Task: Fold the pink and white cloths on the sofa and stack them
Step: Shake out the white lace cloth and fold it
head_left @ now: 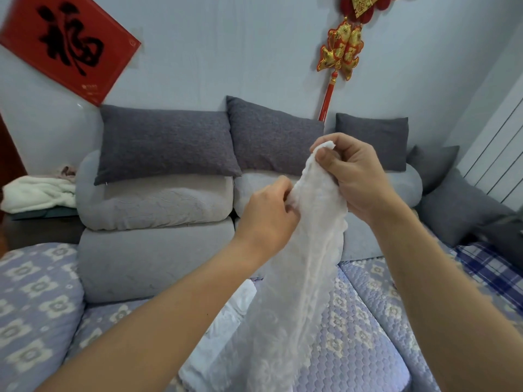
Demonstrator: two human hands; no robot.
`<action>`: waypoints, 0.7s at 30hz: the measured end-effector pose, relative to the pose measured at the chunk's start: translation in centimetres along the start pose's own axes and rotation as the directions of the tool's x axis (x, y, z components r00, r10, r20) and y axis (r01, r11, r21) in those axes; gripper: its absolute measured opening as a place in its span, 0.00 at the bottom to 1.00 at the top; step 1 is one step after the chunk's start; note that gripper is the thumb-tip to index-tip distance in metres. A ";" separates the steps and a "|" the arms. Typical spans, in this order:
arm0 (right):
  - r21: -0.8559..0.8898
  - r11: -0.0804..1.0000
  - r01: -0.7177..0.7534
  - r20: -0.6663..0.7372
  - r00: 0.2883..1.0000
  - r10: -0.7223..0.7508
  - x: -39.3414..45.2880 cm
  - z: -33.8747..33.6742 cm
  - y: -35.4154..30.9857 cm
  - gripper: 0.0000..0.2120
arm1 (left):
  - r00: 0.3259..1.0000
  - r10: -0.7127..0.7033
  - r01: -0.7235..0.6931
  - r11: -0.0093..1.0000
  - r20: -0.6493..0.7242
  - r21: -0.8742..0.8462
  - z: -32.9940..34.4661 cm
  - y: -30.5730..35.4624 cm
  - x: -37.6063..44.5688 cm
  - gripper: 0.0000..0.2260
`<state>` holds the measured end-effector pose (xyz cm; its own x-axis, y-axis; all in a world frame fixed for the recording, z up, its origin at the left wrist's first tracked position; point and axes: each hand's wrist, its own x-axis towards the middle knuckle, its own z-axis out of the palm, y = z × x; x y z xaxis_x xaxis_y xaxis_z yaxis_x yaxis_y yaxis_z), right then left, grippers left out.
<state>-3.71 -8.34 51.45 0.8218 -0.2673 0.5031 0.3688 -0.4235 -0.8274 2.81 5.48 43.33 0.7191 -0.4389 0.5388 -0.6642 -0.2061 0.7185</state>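
Nearest: white cloth, lying flat on the quilted sofa seat, partly covered by the hanging pink cloth. Pink cloth: raised above the seat, lower end trailing down; right hand pinches its top edge, left hand grips the side edge just below. Beyond: grey back cushions along the wall, open seat to the right.

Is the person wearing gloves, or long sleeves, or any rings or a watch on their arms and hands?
No gloves. The left hand and the right hand are both bare, and so are both forearms all the way to the picture's edge, so no sleeves show. No watch, bracelet or ring is visible on the wrists or fingers. The nails look short and plain.
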 end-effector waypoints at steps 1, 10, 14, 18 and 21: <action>0.006 1.000 0.004 -0.003 1.000 -0.004 -0.1 0.1 -0.1 0.05 | 0.999 -0.034 0.034 0.999 0.010 0.002 0.1 -0.5 0.2 0.11; -0.003 1.000 -0.027 -0.203 0.979 0.026 0.5 -1.1 -0.1 0.04 | 0.972 -0.194 0.194 0.981 0.131 0.014 0.2 -8.3 -2.0 0.06; -0.038 0.998 -0.055 -0.282 0.959 0.042 1.0 -1.5 0.2 0.05 | 0.997 -0.021 0.016 0.998 0.073 0.064 -0.5 -10.7 -4.8 0.11; -0.060 0.995 -0.079 -0.310 0.949 0.057 1.8 -1.4 0.9 0.05 | 0.963 0.011 -0.069 0.975 0.268 0.210 -0.7 -12.8 -6.8 0.11; -0.038 0.997 -0.070 -0.317 0.947 0.055 2.4 -1.2 0.8 0.05 | 0.950 -0.013 -0.084 0.952 0.312 0.294 -1.0 -16.6 -8.1 0.20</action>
<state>-1.98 -10.39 52.31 0.6610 -0.5503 0.5101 0.2935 -0.4360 -0.8507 8.26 13.37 27.47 0.6278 -0.6875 0.3649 -0.7527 -0.4169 0.5096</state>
